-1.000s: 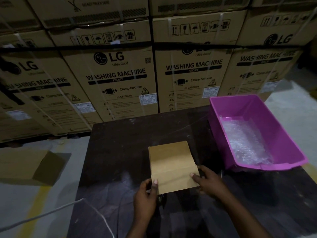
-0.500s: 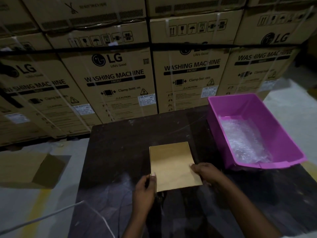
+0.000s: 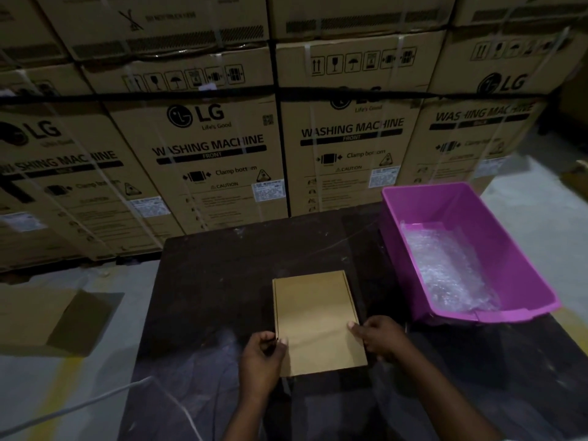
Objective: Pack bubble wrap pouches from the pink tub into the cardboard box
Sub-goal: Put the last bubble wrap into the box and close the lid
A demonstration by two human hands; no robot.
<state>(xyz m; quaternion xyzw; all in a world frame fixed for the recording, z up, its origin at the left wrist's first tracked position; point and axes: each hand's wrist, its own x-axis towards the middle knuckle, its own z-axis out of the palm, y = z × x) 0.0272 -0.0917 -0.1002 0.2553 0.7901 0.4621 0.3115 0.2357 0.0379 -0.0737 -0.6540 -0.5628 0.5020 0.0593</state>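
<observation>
Dark table (image 3: 222, 281), pouches (image 3: 445, 268) in tub (image 3: 521, 249)

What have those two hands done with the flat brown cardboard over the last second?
The flat cardboard box no longer shows the fold across its near part; it now lies flat. The left hand has shifted onto its left edge, the right hand grips the right edge. The pink tub and bubble wrap pouches stayed put.

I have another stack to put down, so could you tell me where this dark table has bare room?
The table is bare left of the flat cardboard box, and behind it up to the washing machine cartons. The right is crowded: the pink tub stands close beside the box, and the left hand and right hand each keep a grip on its near edges.
</observation>
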